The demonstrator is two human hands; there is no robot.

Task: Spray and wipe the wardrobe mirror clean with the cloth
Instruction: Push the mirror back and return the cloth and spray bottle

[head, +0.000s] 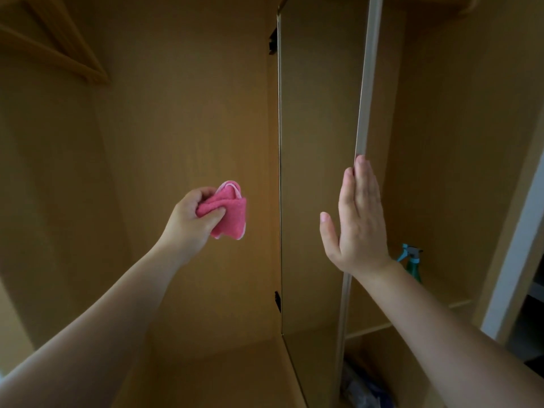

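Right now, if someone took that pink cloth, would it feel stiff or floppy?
Probably floppy: the cloth folds and bunches where the left hand grips it. It is likely light, since a few curled fingers carry it. Its fuzzy-looking surface suggests it won't slip easily.

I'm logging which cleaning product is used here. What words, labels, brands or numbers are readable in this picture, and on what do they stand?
No text can be read anywhere.
Spray bottle: only its top part shows, with no label on it.
Cloth, gripped in the left hand: no tag or print visible.
Plastic bundle at the picture's lower edge: too blurred to tell.
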